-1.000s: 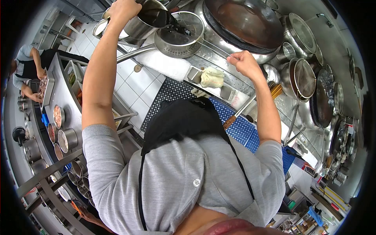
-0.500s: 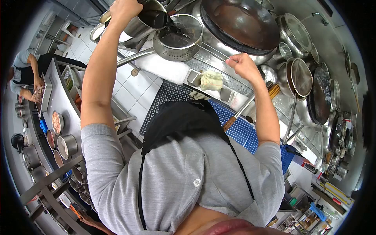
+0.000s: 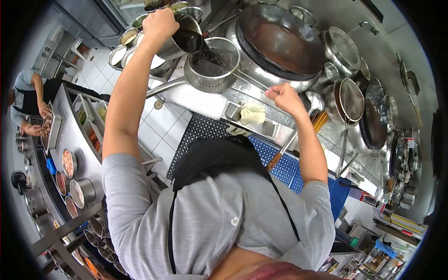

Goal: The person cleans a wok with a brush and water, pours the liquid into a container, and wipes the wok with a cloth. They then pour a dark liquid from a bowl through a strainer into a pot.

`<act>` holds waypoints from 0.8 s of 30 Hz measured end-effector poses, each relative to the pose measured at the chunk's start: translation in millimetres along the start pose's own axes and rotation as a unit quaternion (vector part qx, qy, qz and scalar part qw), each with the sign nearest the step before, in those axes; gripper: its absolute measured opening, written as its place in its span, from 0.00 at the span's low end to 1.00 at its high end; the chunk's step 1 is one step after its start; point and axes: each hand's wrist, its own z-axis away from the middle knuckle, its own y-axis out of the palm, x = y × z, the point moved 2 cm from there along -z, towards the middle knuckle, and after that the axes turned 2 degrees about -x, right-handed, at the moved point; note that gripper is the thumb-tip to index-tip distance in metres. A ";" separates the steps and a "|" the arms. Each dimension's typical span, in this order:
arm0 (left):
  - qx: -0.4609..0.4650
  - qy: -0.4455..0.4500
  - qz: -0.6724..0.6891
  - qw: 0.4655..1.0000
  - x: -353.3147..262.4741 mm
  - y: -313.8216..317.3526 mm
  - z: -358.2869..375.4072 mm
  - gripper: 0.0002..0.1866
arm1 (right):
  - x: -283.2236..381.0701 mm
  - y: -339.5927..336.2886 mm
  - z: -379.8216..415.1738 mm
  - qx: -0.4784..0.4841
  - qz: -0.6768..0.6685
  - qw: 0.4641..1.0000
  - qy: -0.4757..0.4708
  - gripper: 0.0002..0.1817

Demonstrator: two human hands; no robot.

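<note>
Steel cooking range (image 3: 280, 100): big wok (image 3: 280, 39) set in it at far centre, perforated strainer (image 3: 212, 67) just left, yellow cloth (image 3: 252, 113) on near ledge. Left prep counter (image 3: 70, 135) carries tubs of ingredients (image 3: 70, 163). Tiled floor (image 3: 161, 123) has black mat (image 3: 198, 128) and blue mat (image 3: 284, 158).

Head cam, one fisheye view, looking steeply down the wearer's own chest.
Beyond the left hand (image 3: 160, 23) fingers sits the strainer (image 3: 212, 63); past the right hand (image 3: 283, 97), the wok (image 3: 280, 39). Close-up, edges warped.
</note>
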 end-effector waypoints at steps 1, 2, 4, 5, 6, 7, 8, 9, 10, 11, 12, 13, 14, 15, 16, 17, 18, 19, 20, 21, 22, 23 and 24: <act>-0.003 0.005 0.000 1.000 -0.1 0.5 -0.2 0.17 | 0.1 1.4 0.2 -0.005 0.001 1.000 -0.003 0.25; -0.006 0.011 0.001 1.000 -0.7 0.7 -0.5 0.16 | 1.1 2.2 1.0 -0.011 0.002 1.000 -0.006 0.26; -0.008 0.017 0.005 1.000 -2.3 -0.4 -1.3 0.16 | 4.2 3.6 4.0 -0.013 0.004 1.000 0.005 0.26; -0.006 0.020 0.009 1.000 -2.8 -0.1 -2.7 0.16 | 5.3 4.5 5.2 -0.013 0.001 1.000 0.008 0.26; -0.004 0.023 0.012 1.000 -3.1 -1.3 -3.8 0.16 | 7.2 5.0 6.3 -0.013 -0.002 1.000 0.012 0.26; 0.005 0.028 0.012 1.000 -4.8 -5.1 -2.9 0.15 | 9.1 5.4 8.2 -0.014 0.001 1.000 0.013 0.25; 0.002 0.033 0.016 0.999 -3.9 -4.9 -4.2 0.15 | 11.4 6.5 9.9 -0.014 0.003 1.000 0.012 0.25; -0.002 0.038 0.020 0.999 -3.8 -2.8 -5.6 0.15 | 13.3 6.9 11.4 -0.015 0.005 1.000 0.011 0.25; -0.006 0.044 0.024 0.999 -4.4 -0.6 -7.0 0.14 | 14.7 7.5 13.1 -0.017 0.008 1.000 0.010 0.25; -0.019 0.054 0.032 0.998 -4.5 0.5 -7.9 0.14 | 15.4 8.5 14.5 -0.020 0.007 1.000 0.019 0.25; -0.031 0.064 0.040 0.997 -4.2 2.1 -8.0 0.13 | 15.6 9.8 16.0 -0.024 0.006 0.999 0.028 0.25; -0.043 0.074 0.047 0.995 -4.7 2.9 -9.2 0.13 | 16.4 10.7 17.8 -0.027 0.005 0.999 0.038 0.24; -0.043 0.079 0.040 0.995 -5.7 3.5 -12.0 0.13 | 18.7 10.6 19.6 -0.031 0.003 0.999 0.040 0.24; -0.043 0.084 0.033 0.995 -6.5 4.6 -13.2 0.13 | 20.8 11.2 22.3 -0.034 0.001 0.999 0.042 0.24; -0.041 0.089 0.026 0.995 -6.8 5.8 -13.6 0.13 | 22.5 11.9 24.6 -0.036 -0.001 0.998 0.044 0.23; -0.046 0.094 0.026 0.994 -7.0 6.6 -13.6 0.13 | 24.3 12.2 26.9 -0.041 -0.003 0.998 0.040 0.23; -0.050 0.100 0.027 0.993 -8.3 6.3 -13.7 0.12 | 26.1 12.3 29.1 -0.045 -0.005 0.998 0.037 0.23; -0.054 0.107 0.027 0.992 -9.4 5.8 -13.4 0.12 | 27.4 12.7 31.0 -0.050 -0.008 0.998 0.033 0.22; -0.053 0.111 0.027 0.992 -10.4 5.2 -12.7 0.12 | 27.6 13.8 32.2 -0.050 -0.006 0.998 0.034 0.22; -0.052 0.115 0.027 0.992 -11.5 4.2 -12.6 0.11 | 27.7 14.4 32.8 -0.052 -0.004 0.998 0.035 0.22; -0.052 0.119 0.027 0.991 -12.2 4.5 -12.8 0.11 | 28.4 15.0 33.9 -0.053 -0.003 0.998 0.036 0.22; -0.060 0.130 0.031 0.989 -12.4 6.3 -12.9 0.11 | 30.2 14.8 36.0 -0.056 -0.005 0.998 0.035 0.22; -0.068 0.141 0.035 0.987 -12.6 7.3 -13.3 0.11 | 31.3 15.2 37.1 -0.055 -0.007 0.998 0.040 0.22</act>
